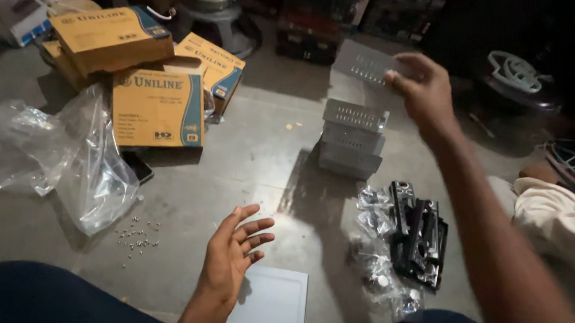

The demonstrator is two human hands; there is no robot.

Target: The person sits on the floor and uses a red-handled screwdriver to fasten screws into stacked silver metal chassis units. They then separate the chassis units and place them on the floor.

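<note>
A flat white metal panel with a slotted edge (272,309) lies on the grey concrete floor (254,145) just by the knees. The left hand (232,253) hovers over its corner, palm open, fingers spread, holding nothing. The right hand (424,89) reaches forward and pinches a grey perforated metal plate (363,63) above a stack of similar grey perforated covers (352,138). Black metal brackets (420,237) lie beside crumpled clear plastic bags (376,257).

Held panel (365,64): grey perforated metal sheet, tilted, raised above the floor, pinched at its right edge.
Stack (352,138): matching grey perforated panels piled on the concrete floor, directly below the held one, slightly staggered.
</note>
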